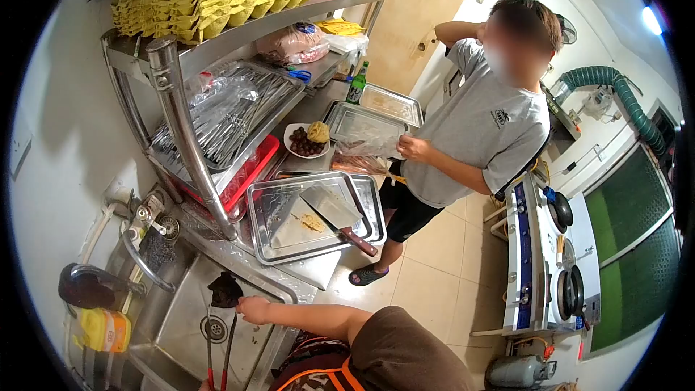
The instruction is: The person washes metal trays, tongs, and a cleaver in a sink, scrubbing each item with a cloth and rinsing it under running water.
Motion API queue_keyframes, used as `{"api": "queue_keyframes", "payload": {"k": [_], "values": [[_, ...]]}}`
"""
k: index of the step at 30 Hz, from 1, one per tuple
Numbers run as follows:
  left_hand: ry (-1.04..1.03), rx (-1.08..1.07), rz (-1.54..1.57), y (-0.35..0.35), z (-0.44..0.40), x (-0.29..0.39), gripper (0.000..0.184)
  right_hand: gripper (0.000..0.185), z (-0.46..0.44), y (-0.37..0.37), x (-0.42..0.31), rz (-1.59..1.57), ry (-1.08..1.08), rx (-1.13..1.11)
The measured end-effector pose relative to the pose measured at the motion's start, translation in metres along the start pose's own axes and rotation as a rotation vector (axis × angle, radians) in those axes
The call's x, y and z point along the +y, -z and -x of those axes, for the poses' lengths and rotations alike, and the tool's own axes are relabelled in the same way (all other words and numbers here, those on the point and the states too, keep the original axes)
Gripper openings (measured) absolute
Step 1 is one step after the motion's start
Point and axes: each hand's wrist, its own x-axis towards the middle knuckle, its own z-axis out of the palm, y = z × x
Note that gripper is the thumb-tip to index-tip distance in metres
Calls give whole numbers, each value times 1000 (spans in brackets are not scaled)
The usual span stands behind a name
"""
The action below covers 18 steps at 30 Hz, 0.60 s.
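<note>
Over the metal sink (179, 316), my right hand (253, 310) is closed, its fingertips at the edge of a black, crumpled lump (226, 290); what the lump is made of I cannot make out. Below it, long two-armed tongs (229, 347) with red handles reach up from the bottom edge of the view, their dark arms apart. Only a sliver of my left hand (205, 385) shows there, at the red handles, and most of its fingers are cut off by the frame. The sink drain (215, 329) lies between the tongs' arms.
A cleaver (340, 221) rests on a metal tray (264, 228), its handle past the rim. Another person (478, 112) stands beyond the counter, one hand at a clear bag (373, 146). A tap (145, 261) arches over the sink; a steel shelf post (190, 145) stands nearby.
</note>
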Motion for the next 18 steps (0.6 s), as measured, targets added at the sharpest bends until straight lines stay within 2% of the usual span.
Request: {"api": "queue_keyframes", "payload": {"k": [9, 18], "values": [[16, -15, 107, 9, 15, 19, 50, 24, 6, -3, 4, 11, 8, -38], [-20, 15, 22, -2, 4, 11, 48, 25, 9, -8, 12, 22, 34, -50]]}}
